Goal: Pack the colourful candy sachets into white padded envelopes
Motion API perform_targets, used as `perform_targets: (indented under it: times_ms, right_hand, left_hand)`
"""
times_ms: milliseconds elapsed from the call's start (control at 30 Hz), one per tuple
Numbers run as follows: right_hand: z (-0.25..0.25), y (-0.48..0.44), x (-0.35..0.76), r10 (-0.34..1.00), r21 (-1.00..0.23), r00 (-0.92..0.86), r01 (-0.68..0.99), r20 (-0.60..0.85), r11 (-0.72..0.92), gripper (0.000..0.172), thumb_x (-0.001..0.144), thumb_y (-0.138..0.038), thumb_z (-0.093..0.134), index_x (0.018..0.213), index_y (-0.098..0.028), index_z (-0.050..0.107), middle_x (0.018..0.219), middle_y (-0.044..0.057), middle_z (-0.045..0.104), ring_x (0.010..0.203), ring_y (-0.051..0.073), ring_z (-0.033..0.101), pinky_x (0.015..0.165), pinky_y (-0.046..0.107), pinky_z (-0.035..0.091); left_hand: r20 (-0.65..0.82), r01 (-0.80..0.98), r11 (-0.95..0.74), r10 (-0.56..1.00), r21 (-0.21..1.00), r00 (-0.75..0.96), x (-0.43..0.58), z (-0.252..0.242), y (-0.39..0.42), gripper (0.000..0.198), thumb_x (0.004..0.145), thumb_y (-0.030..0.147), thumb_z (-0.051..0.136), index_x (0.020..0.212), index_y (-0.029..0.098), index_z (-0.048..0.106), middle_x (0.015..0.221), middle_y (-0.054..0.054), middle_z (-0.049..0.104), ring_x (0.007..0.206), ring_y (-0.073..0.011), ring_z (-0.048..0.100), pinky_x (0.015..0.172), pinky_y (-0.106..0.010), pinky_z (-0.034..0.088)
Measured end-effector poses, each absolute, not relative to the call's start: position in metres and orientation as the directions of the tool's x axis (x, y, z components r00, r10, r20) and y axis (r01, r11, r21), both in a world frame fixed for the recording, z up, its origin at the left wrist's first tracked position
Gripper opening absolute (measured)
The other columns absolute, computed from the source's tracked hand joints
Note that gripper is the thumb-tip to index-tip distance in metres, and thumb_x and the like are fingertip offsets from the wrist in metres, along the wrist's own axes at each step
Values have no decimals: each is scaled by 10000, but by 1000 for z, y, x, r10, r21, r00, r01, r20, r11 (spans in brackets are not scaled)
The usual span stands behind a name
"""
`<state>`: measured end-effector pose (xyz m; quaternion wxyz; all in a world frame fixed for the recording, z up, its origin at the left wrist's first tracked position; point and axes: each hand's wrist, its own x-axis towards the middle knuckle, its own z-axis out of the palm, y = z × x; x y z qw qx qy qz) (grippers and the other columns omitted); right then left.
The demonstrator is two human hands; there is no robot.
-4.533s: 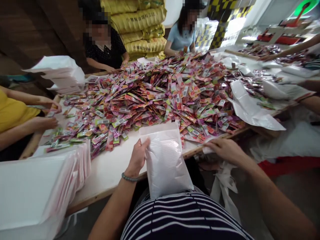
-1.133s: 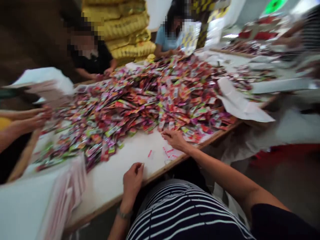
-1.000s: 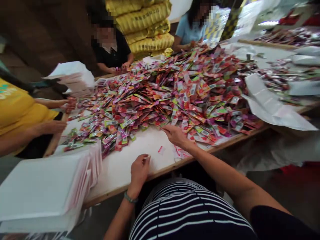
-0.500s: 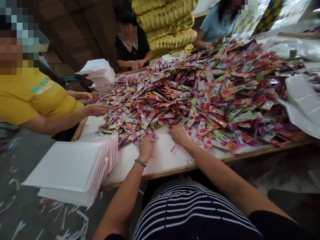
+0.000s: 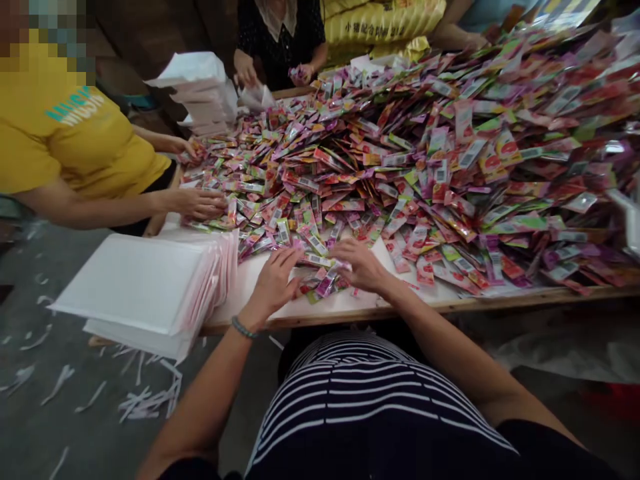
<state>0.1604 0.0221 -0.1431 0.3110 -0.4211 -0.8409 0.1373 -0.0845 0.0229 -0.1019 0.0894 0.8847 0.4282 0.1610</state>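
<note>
A big heap of small coloured sachets (image 5: 430,153) covers the white table (image 5: 250,287). My left hand (image 5: 275,283) and my right hand (image 5: 361,263) lie at the heap's near edge, close together, fingers curled over a small bunch of sachets (image 5: 320,270) between them. A green bead bracelet circles my left wrist. To the left of my left hand a stack of white padded envelopes (image 5: 150,290) hangs over the table edge.
A person in a yellow shirt (image 5: 75,140) at the left has a hand (image 5: 197,203) on the sachets. Another person in black (image 5: 283,37) works at the far side beside a second envelope stack (image 5: 200,90). Yellow sacks (image 5: 385,20) stand behind. Paper strips litter the floor (image 5: 60,387).
The white envelope I held 4.5 s ago is gone from my hands. Both hands have since reached into the heap and drawn a bunch of sachets toward the near edge; the view swung left and down.
</note>
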Motion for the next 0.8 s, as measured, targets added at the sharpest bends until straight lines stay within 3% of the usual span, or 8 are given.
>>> perform_targets:
  times_ms: [67, 133, 200, 267, 400, 467, 633, 800]
  right_hand:
    - [-148, 4, 152, 745, -474, -603, 587, 286, 657, 362, 846, -222, 629, 1208, -236, 638, 1215, 89, 651, 1170, 265, 499, 929, 415, 381]
    - [-155, -10, 150, 790, -454, -588, 663, 174, 594, 420, 842, -230, 651, 1260, -235, 609, 1283, 107, 616, 1176, 272, 497, 915, 413, 368]
    - [-161, -18, 154, 849, -432, -521, 749, 86, 503, 353, 856, -256, 650, 1207, -222, 644, 1211, 115, 644, 1088, 253, 542, 870, 380, 363]
    - [-163, -22, 164, 875, -409, -482, 792, 36, 453, 233, 880, -271, 626, 1098, -223, 694, 1096, 102, 673, 1005, 228, 568, 837, 352, 350]
    - [-162, -26, 183, 865, -395, -499, 786, 47, 475, 186, 913, -262, 575, 1027, -226, 717, 1041, 90, 674, 969, 214, 566, 837, 347, 337]
    - [-164, -26, 188, 857, -410, -512, 770, 59, 489, 200, 915, -267, 567, 1030, -229, 726, 1037, 91, 674, 954, 216, 561, 817, 341, 349]
    - [-167, -27, 179, 818, -460, -568, 705, 90, 540, 209, 916, -259, 567, 1008, -237, 753, 964, 81, 684, 877, 195, 562, 767, 314, 384]
    - [-160, -36, 171, 834, -439, -548, 736, 61, 515, 278, 885, -313, 630, 1154, -293, 699, 1144, 86, 636, 1006, 237, 525, 818, 357, 388]
  left_hand:
    - [121, 708, -664, 744, 239, 657, -75, -105, 42, 530, 824, 196, 619, 1337, 129, 509, 1384, -143, 546, 1323, -287, 429, 1111, -475, 355]
    - [-4, 721, -656, 739, 224, 674, -68, -113, 57, 465, 812, 157, 611, 1273, 124, 563, 1286, -139, 617, 1251, -282, 502, 1071, -447, 396]
    - [-81, 777, -591, 783, 217, 617, -65, -120, 66, 383, 804, 96, 566, 1182, 123, 621, 1164, -127, 673, 1133, -262, 578, 1011, -406, 441]
    - [-61, 842, -500, 852, 202, 520, -67, -122, 66, 377, 802, 79, 535, 1165, 124, 628, 1131, -129, 673, 1091, -261, 591, 981, -399, 451]
    - [149, 914, -372, 925, 160, 350, -73, -114, 44, 499, 788, 169, 599, 1282, 135, 541, 1275, -169, 565, 1157, -334, 515, 959, -487, 428]
    - [209, 904, -394, 910, 167, 358, -72, -110, 28, 425, 803, 208, 608, 1220, 137, 568, 1249, -167, 558, 1139, -327, 505, 947, -475, 428]
    - [-20, 825, -516, 845, 229, 534, -63, -118, 7, 52, 849, 202, 590, 867, 173, 629, 894, -83, 640, 916, -244, 575, 832, -360, 468]
    - [19, 838, -464, 878, 287, 479, -65, -128, 3, 109, 859, 262, 617, 916, 171, 637, 939, -80, 658, 930, -238, 592, 819, -342, 474]
